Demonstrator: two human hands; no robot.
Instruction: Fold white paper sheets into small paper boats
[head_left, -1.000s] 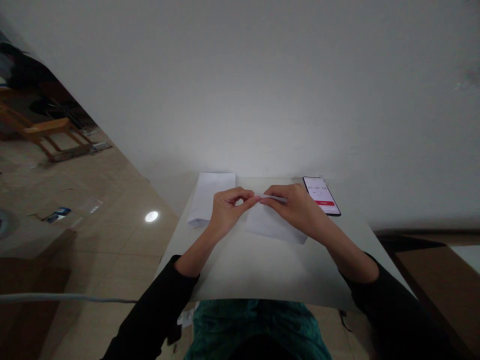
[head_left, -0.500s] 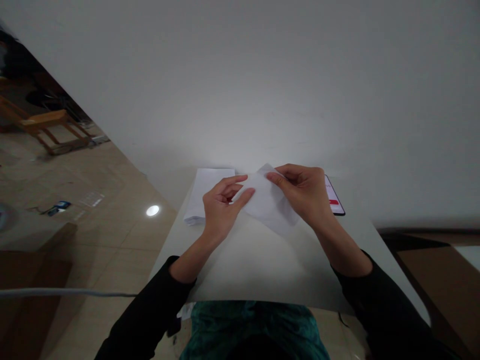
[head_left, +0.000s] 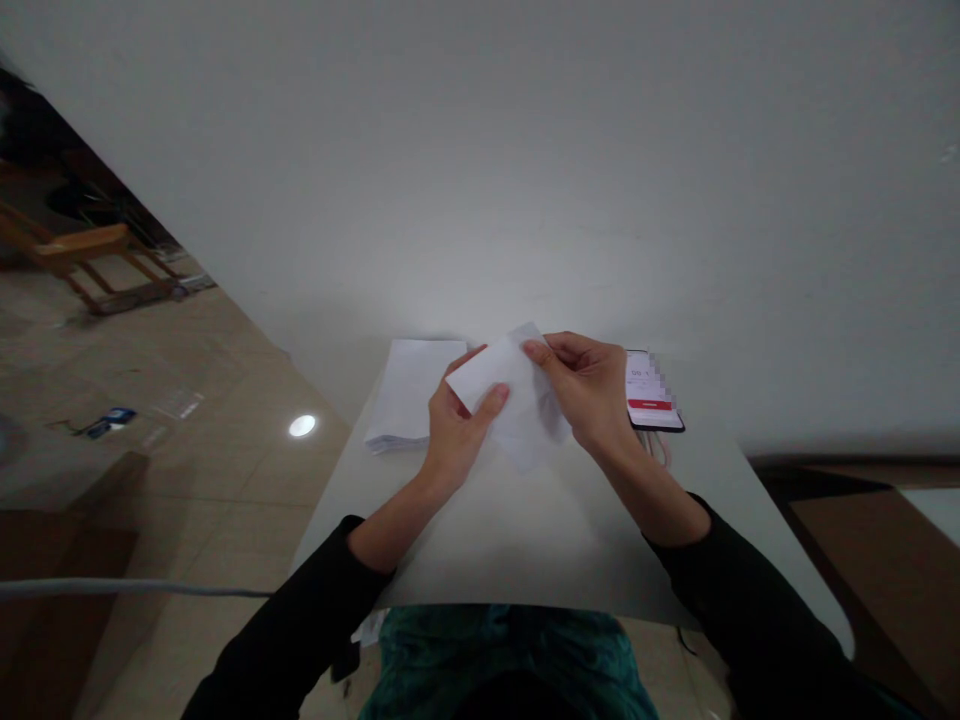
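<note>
- Above the middle of the white desk point(head_left: 525, 540), both hands work close together, raised a little off its top.
- Left hand point(head_left: 457, 440): its thumb presses on the near face of a white paper sheet point(head_left: 499, 385), and its fingers pass behind the sheet's left part, mostly out of sight.
- Right hand point(head_left: 583, 390): its thumb and fingers pinch the sheet's upper right part from either side.
- Grip: both hands are clamped on the sheet, with the two hands a little apart along it and no gap between fingers and paper.
- Sheet: held in the air between the hands, tilted, with one corner pointing up and away. It looks folded, but the number of layers cannot be told.
- Left of the hands: a stack of white paper point(head_left: 411, 395) lies flat on the desk, just beside the left hand.
- Right of the hands: a smartphone point(head_left: 651, 395) lies on the desk with its screen lit, showing a red bar. A pale cable point(head_left: 656, 450) runs from its near end.
- Below: black sleeves point(head_left: 289, 625) cover both forearms, and a teal garment point(head_left: 510, 655) shows past the desk's near edge.
- Off the desk: a wooden chair point(head_left: 71, 255) stands on the tiled floor point(head_left: 225, 400).
</note>
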